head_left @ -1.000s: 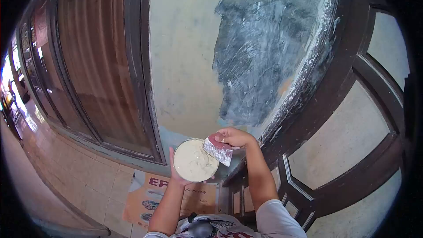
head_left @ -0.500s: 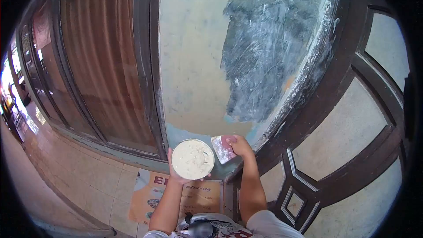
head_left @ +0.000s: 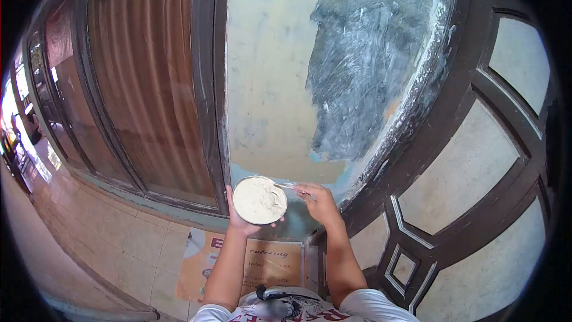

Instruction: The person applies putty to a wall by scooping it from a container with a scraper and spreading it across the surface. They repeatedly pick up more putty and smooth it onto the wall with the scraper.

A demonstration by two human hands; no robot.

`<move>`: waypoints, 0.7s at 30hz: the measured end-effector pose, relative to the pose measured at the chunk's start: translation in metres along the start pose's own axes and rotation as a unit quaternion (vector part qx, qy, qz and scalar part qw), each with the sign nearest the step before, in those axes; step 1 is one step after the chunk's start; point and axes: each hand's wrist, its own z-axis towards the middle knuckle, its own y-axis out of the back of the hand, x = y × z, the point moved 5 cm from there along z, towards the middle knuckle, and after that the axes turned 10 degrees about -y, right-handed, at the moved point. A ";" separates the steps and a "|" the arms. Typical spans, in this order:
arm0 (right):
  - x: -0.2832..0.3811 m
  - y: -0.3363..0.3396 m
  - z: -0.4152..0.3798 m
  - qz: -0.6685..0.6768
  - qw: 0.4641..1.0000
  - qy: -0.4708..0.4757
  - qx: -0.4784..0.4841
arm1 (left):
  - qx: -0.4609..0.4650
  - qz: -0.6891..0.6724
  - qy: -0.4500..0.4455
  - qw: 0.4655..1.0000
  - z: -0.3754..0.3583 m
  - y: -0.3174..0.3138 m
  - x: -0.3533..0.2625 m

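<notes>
My left hand is wrapped around a round bowl from its left side and underneath. Thick cream-white putty fills the bowl, its surface ridged on the right. Between the fingers of my right hand is a flat putty scraper, seen nearly edge-on, its blade end right at the bowl's upper right rim. Just beyond both hands stands a wall, cream on the left, with a large dark grey smeared patch on the right.
A dark-framed window with a brown curtain stands to the left. On the right is a dark wooden door with pale panels. Below lies an orange printed banner on the tiled floor.
My right hand has brought the scraper left to the bowl's rim and turned it from face-on to nearly edge-on. The bowl in my left hand sits slightly higher in view.
</notes>
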 end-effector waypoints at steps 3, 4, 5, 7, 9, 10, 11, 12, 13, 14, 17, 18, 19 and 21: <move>0.020 -0.002 -0.009 -0.044 0.998 0.051 0.004 | -0.002 0.025 -0.005 1.000 -0.002 -0.001 -0.003; 0.025 -0.004 -0.011 -0.062 0.996 0.064 0.008 | -0.011 0.025 -0.001 1.000 -0.003 0.000 -0.003; 0.024 -0.005 -0.012 -0.063 0.996 0.065 0.007 | -0.019 0.026 0.003 0.999 -0.003 0.002 -0.004; 0.023 -0.010 -0.013 -0.102 0.990 0.098 0.000 | 0.005 0.032 0.003 0.999 -0.002 0.005 -0.005; 0.031 -0.011 -0.013 -0.095 0.990 0.103 0.006 | 0.007 0.027 0.002 1.000 -0.004 0.000 -0.006; 0.033 -0.012 -0.014 -0.088 0.990 0.105 0.012 | -0.013 0.038 0.000 0.999 -0.006 0.001 -0.006; 0.032 -0.013 -0.014 -0.087 0.990 0.106 0.014 | -0.015 0.039 -0.001 0.999 -0.006 0.001 -0.006; 0.031 -0.014 -0.015 -0.091 0.990 0.106 0.018 | -0.016 0.038 -0.002 0.999 -0.006 0.002 -0.006; 0.030 -0.015 -0.017 -0.094 0.990 0.106 0.023 | -0.017 0.038 -0.003 0.999 -0.006 0.003 -0.007; 0.029 -0.016 -0.018 -0.093 0.990 0.108 0.024 | -0.017 0.040 -0.004 0.999 -0.007 0.003 -0.008; 0.026 -0.019 -0.021 -0.115 0.988 0.099 0.031 | -0.021 0.039 0.003 0.999 -0.009 0.004 -0.007; 0.026 -0.019 -0.022 -0.115 0.987 0.103 0.034 | -0.032 0.047 0.001 0.998 -0.009 0.005 -0.007; 0.026 -0.020 -0.023 -0.115 0.987 0.108 0.037 | -0.043 0.054 -0.002 0.998 -0.010 0.006 -0.007; 0.026 -0.019 -0.024 -0.116 0.986 0.114 0.036 | -0.033 0.054 0.004 0.998 -0.009 0.008 -0.006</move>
